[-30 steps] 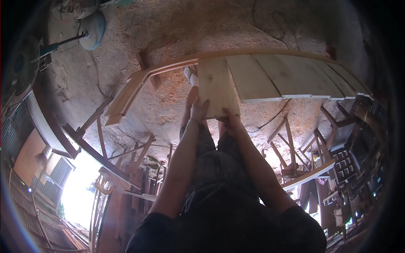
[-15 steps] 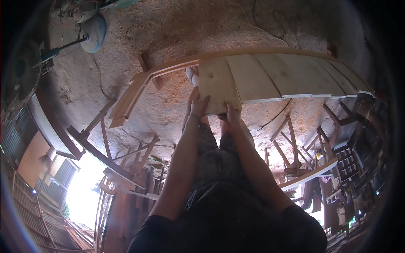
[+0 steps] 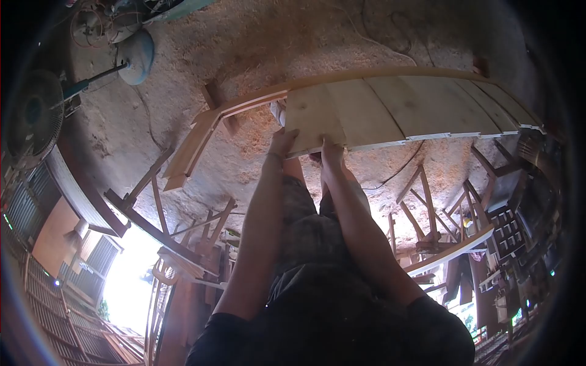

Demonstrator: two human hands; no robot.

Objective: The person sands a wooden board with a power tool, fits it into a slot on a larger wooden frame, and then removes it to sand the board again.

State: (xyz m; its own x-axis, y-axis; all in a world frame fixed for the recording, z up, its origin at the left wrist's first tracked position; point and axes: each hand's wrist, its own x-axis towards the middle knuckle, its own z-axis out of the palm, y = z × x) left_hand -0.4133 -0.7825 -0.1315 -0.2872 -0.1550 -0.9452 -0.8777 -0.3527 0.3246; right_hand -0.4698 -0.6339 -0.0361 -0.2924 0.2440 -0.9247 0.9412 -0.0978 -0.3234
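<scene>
A pale wooden board (image 3: 309,116) lies at the left end of a row of similar boards (image 3: 403,110), its right edge against its neighbour. Along the far side of the row runs a long wooden rail (image 3: 256,98), with its left stretch uncovered. My left hand (image 3: 282,142) grips the board's near left corner, thumb on top. On the near edge, further right, my right hand (image 3: 332,152) holds the same board with its thumb on the upper face. The fingers under the board are hidden.
A lower wooden frame piece (image 3: 189,149) slants off at the left. Wooden trestles (image 3: 421,195) stand right and left of me. A standing fan (image 3: 33,110) and a blue round base (image 3: 137,58) are at the far left. Cables cross the dusty floor (image 3: 244,36).
The held board has moved away from me and straightened. Its near edge now sits almost level with the neighbouring boards, and the seam between them looks tighter. Both hands moved with it.
</scene>
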